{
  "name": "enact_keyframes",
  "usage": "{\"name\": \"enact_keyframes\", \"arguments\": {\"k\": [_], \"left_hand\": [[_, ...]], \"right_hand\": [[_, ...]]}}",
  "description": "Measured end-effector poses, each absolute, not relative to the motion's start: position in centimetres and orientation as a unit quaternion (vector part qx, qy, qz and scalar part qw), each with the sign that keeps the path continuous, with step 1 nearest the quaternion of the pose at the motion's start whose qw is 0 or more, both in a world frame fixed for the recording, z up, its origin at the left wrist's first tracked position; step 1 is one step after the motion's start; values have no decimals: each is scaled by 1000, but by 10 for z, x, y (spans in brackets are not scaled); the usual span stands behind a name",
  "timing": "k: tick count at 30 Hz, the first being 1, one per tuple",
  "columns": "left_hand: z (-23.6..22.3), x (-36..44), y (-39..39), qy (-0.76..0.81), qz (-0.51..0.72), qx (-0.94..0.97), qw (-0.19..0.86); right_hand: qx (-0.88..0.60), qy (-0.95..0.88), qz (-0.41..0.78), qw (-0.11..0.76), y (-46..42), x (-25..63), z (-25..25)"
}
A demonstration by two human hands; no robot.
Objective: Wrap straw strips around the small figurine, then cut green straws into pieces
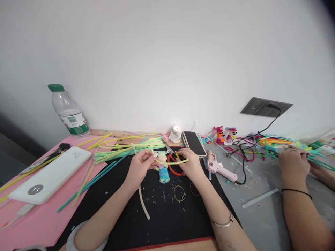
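My left hand [143, 163] is closed, its thumb and fingers pinching a pale yellow pipe cleaner [170, 162]. One part of the pipe cleaner stands up above the fingers; the other runs right, its tip crossing in front of my right hand [190, 163]. That hand's fingers are curved and look apart, close to the pipe cleaner. Between the hands is a small doll figure [164, 173] with a blue, coiled fuzzy body. Behind it lie scissors [176, 171] with orange-red handles, partly covered. A cream pipe cleaner [143, 202] curves down beside my left wrist.
Green and yellow pipe cleaners [125, 150] lie behind my left hand. A power bank [52, 174] and bottle [70, 111] are left. A phone [195, 143], paper cup [176, 134] and corded pink glue gun [220, 168] are right. Another person's hand [294, 162] works far right.
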State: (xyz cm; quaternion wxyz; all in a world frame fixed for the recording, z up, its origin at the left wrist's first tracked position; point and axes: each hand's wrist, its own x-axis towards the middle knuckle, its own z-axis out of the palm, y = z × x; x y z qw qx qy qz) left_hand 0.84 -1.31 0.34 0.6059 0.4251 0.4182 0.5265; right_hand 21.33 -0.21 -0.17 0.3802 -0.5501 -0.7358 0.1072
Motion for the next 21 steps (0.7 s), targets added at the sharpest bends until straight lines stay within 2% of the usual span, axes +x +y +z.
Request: {"name": "enact_keyframes", "arguments": {"k": [2, 6, 8, 12, 18, 21], "left_hand": [[4, 7, -13, 403, 538, 403, 621], [4, 7, -16, 368, 547, 365, 657], [3, 9, -19, 347, 522, 383, 678], [1, 13, -22, 323, 474, 436, 694], [-1, 12, -16, 409, 537, 442, 590], [0, 11, -15, 428, 548, 434, 573]], "right_hand": [[-510, -741, 162, 406, -5, 212, 5], [-432, -669, 450, 403, -15, 199, 15], [-377, -618, 544, 424, -20, 191, 15], [-361, -582, 560, 466, -24, 179, 9], [-387, -586, 533, 472, -22, 177, 3], [-398, -593, 531, 457, -22, 177, 1]]}}
